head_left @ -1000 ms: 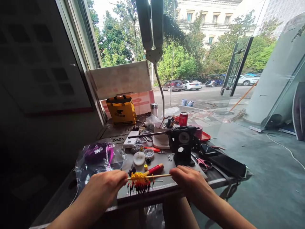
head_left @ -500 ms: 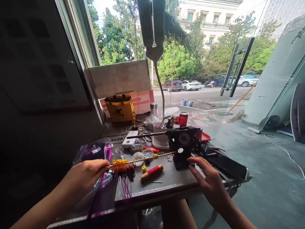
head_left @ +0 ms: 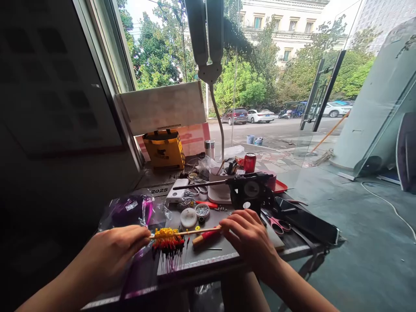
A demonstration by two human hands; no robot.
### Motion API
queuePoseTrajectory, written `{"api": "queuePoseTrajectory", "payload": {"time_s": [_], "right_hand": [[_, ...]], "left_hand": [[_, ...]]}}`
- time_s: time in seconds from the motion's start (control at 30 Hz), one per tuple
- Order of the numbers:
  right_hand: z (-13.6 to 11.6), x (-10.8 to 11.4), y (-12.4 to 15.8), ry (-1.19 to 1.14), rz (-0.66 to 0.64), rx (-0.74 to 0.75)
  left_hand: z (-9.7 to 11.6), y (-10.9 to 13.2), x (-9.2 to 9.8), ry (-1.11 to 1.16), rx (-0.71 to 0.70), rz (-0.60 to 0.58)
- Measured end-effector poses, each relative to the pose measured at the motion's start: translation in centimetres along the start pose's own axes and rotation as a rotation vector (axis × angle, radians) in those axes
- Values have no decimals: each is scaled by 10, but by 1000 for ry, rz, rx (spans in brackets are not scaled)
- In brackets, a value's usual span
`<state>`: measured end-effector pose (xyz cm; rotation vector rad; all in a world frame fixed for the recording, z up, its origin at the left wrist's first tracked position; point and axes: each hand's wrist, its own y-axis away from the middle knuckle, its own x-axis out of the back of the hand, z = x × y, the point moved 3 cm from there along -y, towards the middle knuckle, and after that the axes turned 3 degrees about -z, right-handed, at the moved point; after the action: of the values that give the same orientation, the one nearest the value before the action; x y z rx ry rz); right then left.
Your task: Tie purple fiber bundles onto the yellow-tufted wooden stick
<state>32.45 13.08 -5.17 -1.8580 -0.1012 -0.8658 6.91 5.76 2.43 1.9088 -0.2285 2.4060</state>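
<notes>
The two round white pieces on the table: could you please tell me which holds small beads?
The dish on the right, full of grey beads; the white disc beside it shows none.

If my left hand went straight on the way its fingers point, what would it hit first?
Most likely the yellow fringe on the stick, right beside the left hand's fingertips, though depth is hard to judge here.
</notes>
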Motion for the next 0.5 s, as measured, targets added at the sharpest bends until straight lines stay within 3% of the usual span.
{"api": "queuePoseTrajectory", "payload": {"time_s": [0.23,0.5], "right_hand": [[15,8,15,37,46,-7],[31,10,21,42,40,-86]], "left_hand": [[-18,-3,3,68,27,-23],[-17,-7,0,-24,-19,85]]}}
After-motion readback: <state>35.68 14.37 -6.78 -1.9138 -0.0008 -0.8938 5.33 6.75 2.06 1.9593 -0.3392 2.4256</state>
